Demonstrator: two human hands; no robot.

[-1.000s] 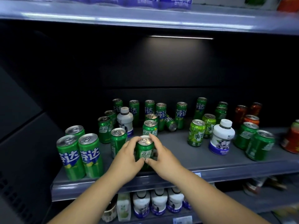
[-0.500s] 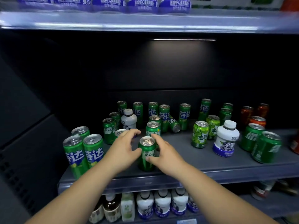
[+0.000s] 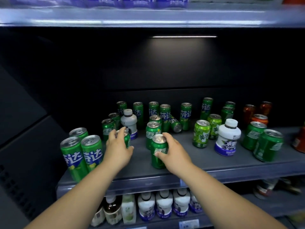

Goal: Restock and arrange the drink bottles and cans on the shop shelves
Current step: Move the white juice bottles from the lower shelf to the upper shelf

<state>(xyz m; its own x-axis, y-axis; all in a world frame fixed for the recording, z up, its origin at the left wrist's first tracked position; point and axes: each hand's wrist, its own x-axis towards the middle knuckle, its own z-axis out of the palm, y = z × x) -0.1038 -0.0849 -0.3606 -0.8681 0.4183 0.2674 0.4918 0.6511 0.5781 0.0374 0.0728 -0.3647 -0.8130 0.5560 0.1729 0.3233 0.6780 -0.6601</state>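
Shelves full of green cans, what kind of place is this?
Probably a shop's drinks section: many cans on a dark shelf, white bottles lined up below, and a price tag under them.

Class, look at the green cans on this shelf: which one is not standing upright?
The tipped green can near the back centre. Its lid faces the camera, while the other cans' lids face up.
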